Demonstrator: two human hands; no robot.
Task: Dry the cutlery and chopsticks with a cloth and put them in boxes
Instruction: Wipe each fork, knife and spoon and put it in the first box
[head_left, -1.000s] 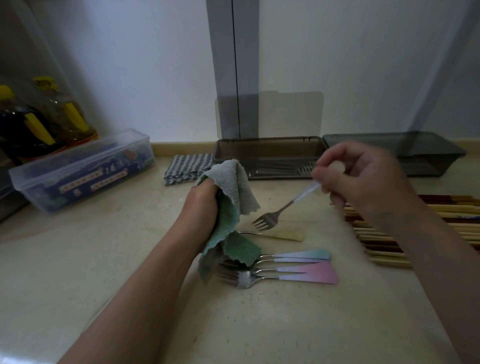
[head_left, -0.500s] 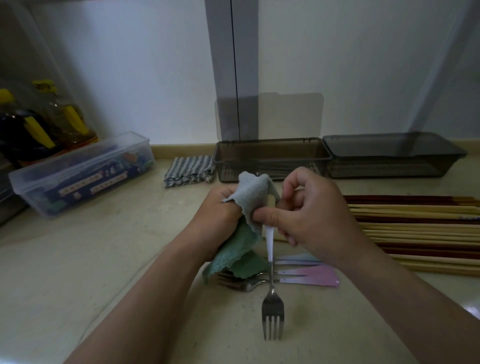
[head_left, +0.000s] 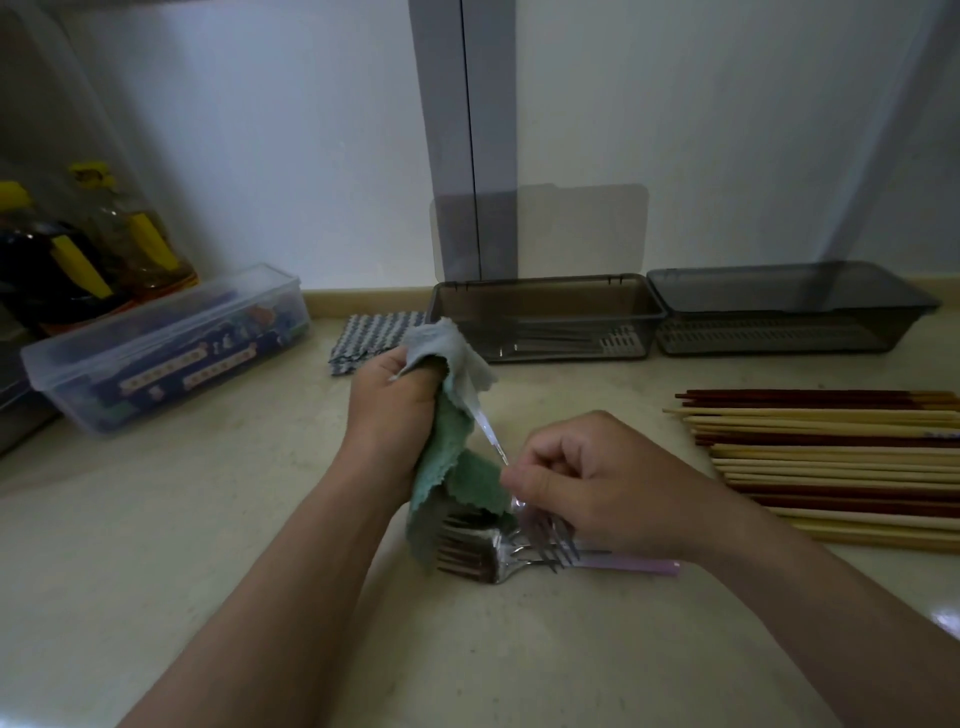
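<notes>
My left hand grips a green and grey cloth that hangs down over the counter. My right hand pinches a fork by its neck, tines down near the counter, with the pale handle slanting up into the cloth. Under both hands lie other forks, one with a pink handle. Several wooden chopsticks lie in a row at the right. Two dark see-through boxes stand at the back: the left box is uncovered with cutlery inside, the right box has a lid on.
A clear lidded plastic container sits at the back left, with oil bottles behind it. A grey checked cloth lies beside the left box. The wall runs along the back of the beige counter.
My right hand slid down from the fork's handle to its neck and moved lower right. The fork's handle now goes up into the cloth in my left hand.
</notes>
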